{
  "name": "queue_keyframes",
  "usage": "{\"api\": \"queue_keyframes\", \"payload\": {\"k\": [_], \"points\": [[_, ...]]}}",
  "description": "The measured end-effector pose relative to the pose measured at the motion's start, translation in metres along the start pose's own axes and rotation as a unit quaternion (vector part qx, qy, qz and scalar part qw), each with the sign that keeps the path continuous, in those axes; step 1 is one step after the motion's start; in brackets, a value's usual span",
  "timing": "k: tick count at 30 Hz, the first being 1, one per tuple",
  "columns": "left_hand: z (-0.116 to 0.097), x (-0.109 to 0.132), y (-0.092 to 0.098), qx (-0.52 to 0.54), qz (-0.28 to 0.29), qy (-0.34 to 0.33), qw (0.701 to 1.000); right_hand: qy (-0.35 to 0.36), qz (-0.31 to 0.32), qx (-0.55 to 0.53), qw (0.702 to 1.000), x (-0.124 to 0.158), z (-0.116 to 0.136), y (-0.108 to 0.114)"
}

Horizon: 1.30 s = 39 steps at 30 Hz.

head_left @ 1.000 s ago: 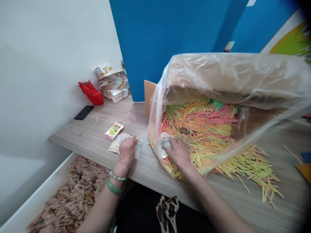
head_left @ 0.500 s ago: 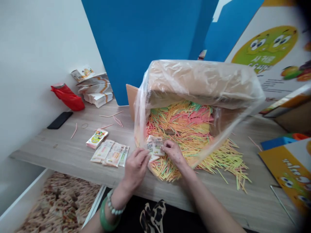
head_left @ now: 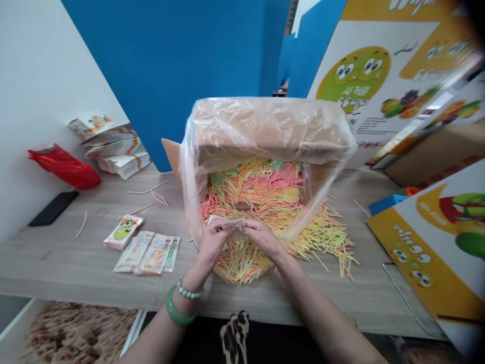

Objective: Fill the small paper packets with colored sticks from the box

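Both hands (head_left: 212,239) pinch a packet (head_left: 234,223) above heaped sticks (head_left: 244,255).

Packet (head_left: 234,224) partly hidden by the hands (head_left: 212,241), drawer (head_left: 133,332) cut off below.

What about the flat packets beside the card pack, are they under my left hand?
No, the flat packets lie on the table, to the left of your left hand.

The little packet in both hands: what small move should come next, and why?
Perhaps ease the packet open: the left hand and right hand both pinch it above loose colored sticks, and flat packets lying left show similar sticks inside.
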<state>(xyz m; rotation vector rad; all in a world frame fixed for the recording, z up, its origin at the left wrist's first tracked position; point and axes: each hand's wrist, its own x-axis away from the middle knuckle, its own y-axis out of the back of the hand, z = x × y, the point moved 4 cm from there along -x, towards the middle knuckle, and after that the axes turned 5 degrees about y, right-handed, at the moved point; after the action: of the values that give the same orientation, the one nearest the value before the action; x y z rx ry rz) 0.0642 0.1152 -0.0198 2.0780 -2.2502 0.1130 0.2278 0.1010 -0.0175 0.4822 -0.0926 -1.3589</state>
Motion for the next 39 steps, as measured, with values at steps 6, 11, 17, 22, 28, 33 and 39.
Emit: {"api": "queue_keyframes", "payload": {"k": [6, 11, 17, 22, 28, 33, 39], "points": [[0.007, 0.005, -0.008, 0.159, 0.026, 0.135, 0.978, -0.192, -0.086, 0.469, 0.858, -0.014, -0.023, 0.104], [0.010, 0.008, -0.006, 0.162, 0.027, 0.130, 0.978, -0.237, -0.087, 0.544, 0.801, -0.034, -0.045, 0.149], [0.010, 0.011, -0.005, 0.164, 0.058, 0.126, 0.977, -0.190, -0.033, 0.609, 0.769, -0.034, -0.059, 0.146], [0.011, 0.012, -0.001, 0.187, 0.058, 0.126, 0.973, -0.197, -0.043, 0.608, 0.768, -0.030, -0.050, 0.147], [0.015, 0.010, 0.014, 0.211, 0.008, 0.139, 0.968, -0.129, -0.168, 0.304, 0.929, -0.024, -0.032, 0.093], [0.004, 0.007, 0.019, 0.230, -0.004, 0.080, 0.970, -0.078, -0.113, -0.032, 0.990, -0.022, -0.034, 0.005], [-0.003, 0.010, 0.019, 0.183, 0.012, 0.040, 0.982, -0.023, -0.128, 0.082, 0.988, -0.013, -0.029, -0.008]]}}
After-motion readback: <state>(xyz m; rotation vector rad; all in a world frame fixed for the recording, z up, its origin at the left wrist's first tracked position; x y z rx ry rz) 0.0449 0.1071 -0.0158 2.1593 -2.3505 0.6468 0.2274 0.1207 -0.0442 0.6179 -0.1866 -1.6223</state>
